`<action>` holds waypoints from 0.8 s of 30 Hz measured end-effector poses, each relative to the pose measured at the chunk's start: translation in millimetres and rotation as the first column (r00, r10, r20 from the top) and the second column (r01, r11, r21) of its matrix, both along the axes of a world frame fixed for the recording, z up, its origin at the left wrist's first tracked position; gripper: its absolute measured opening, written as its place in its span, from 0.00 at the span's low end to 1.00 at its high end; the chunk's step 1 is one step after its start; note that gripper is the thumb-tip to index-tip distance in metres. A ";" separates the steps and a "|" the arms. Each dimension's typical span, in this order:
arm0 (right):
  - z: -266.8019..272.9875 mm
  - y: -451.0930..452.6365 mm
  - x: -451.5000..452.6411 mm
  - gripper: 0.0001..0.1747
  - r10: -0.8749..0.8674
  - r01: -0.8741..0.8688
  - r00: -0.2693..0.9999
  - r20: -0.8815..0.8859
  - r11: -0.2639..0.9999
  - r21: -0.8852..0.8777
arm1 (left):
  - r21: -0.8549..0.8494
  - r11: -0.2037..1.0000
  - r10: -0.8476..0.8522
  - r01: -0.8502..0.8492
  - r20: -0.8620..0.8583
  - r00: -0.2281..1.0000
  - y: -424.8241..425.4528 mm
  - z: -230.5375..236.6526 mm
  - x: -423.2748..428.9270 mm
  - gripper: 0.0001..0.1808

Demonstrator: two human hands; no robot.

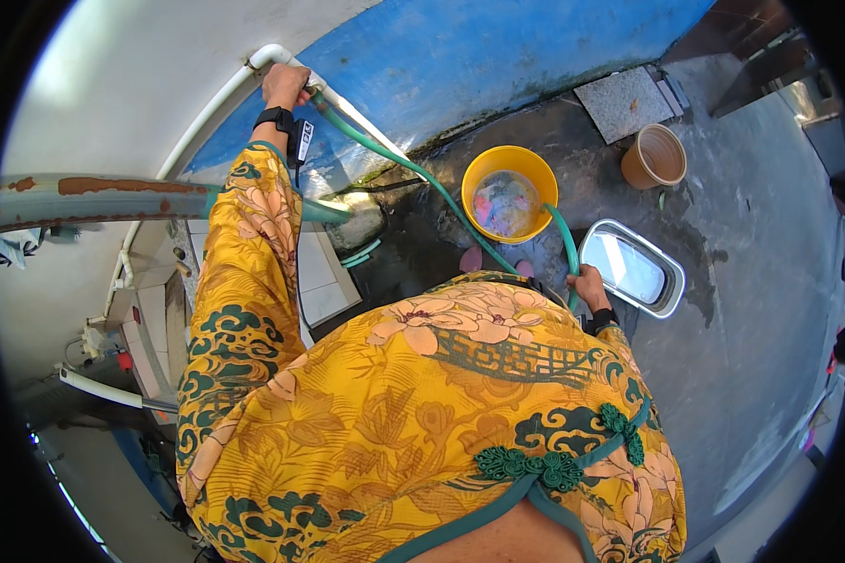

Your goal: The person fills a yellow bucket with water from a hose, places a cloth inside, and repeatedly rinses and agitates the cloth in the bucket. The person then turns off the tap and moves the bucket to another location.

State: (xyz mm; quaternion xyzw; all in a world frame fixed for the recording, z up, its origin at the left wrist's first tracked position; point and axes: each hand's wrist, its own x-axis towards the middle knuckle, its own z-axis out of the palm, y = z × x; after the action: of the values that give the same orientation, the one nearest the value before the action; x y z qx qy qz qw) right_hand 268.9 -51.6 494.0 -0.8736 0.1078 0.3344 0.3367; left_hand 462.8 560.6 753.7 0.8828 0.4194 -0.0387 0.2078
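My left hand (286, 86) is at the tap fitting (315, 87) on the white wall pipe, where a green hose (422, 172) is attached; the fingers' exact grip is partly hidden. The hose runs down past the yellow bucket (511, 151) and behind my clothing. My right hand (588, 287) is closed around the hose near its other end, which hangs over the bucket's rim. Inside the bucket are water and pink and pale items, blurred by the surface. Beside my right hand stands a white and grey oblong basin (669, 299).
A brown plastic pot (637, 165) stands beyond the basin, near a stone slab (623, 105) by the blue wall (479, 56). A rusty green pole (113, 203) crosses on the left, above a tiled ledge (324, 281). The concrete floor has wet patches.
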 end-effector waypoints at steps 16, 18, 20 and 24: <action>7.7 -6.4 12.1 0.14 -0.044 0.045 0.998 0.036 0.998 -0.035 | 0.092 0.994 0.047 -0.053 0.072 0.996 -17.7 -3.5 -4.7 0.22; 13.5 -8.4 15.0 0.14 -0.003 0.004 0.999 0.039 1.000 -0.023 | 0.079 0.993 0.085 -0.092 0.086 0.993 -18.6 -5.5 -4.6 0.21; 16.7 -9.5 15.8 0.15 0.010 -0.009 0.999 0.047 1.000 -0.016 | 0.052 0.993 0.096 -0.104 0.125 0.987 -17.8 -7.1 -4.7 0.19; 14.4 -9.9 11.6 0.15 0.009 -0.008 0.997 0.076 1.000 -0.005 | 0.027 0.997 0.065 -0.070 0.169 0.983 -13.6 -10.3 -1.9 0.15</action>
State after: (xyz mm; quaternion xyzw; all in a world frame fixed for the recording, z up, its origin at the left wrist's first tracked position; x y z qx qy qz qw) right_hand 280.5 -61.5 508.4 -0.8870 0.0920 0.3019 0.3370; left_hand 460.9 547.0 743.4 0.8715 0.4307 0.0499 0.2293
